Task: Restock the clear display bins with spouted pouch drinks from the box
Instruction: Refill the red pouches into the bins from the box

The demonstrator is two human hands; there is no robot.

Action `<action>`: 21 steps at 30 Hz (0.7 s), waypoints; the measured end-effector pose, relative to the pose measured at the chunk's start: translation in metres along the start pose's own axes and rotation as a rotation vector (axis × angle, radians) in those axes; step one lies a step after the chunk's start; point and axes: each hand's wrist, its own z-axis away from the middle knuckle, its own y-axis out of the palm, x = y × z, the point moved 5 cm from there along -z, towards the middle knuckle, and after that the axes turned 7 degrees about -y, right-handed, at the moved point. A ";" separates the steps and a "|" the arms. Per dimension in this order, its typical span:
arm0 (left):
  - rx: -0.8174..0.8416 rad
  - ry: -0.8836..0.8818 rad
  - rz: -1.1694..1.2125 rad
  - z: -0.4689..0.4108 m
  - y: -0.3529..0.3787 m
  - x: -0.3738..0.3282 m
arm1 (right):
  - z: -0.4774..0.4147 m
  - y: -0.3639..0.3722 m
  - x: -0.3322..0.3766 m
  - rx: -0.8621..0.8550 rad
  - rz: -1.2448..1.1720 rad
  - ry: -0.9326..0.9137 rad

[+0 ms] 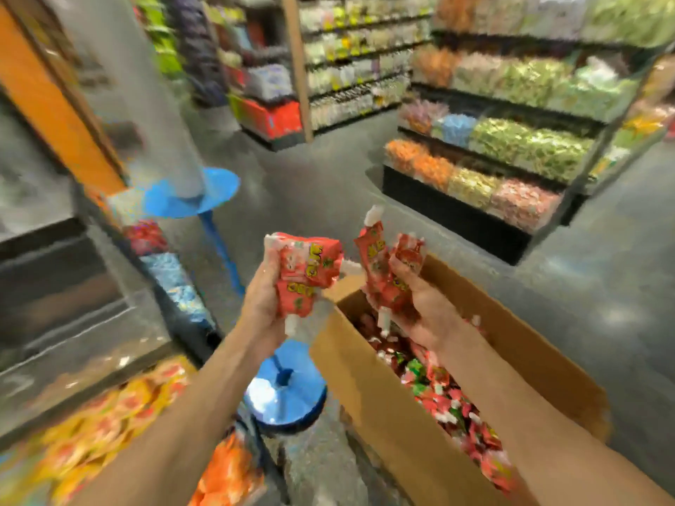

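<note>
At 5 o'clock your brown cardboard box [372, 388] stands open, heaped with glossy red loose pouches [442, 392]. Over its far end your left hand [261, 297] grips a crumpled left bunch [307, 272], and your right hand [420, 304] clutches a right bunch [380, 275], white spouts protruding. At 2 o'clock, tiered clear bins [511, 169] are blurred.

Left grip [263, 301], right grip [423, 304] raised side by side; both curled tight
</note>
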 end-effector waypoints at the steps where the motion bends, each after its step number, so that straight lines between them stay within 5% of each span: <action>1: -0.035 0.027 0.007 0.021 -0.012 -0.014 | 0.008 0.032 -0.007 0.116 -0.001 0.022; 7: -0.328 0.257 -0.029 0.155 -0.101 -0.106 | 0.071 0.204 -0.075 0.566 0.130 0.119; 12: -0.555 0.459 0.044 0.274 -0.184 -0.169 | 0.132 0.320 -0.178 0.674 0.172 0.345; 21: -0.717 0.598 0.034 0.453 -0.332 -0.252 | 0.259 0.501 -0.344 0.873 0.256 0.425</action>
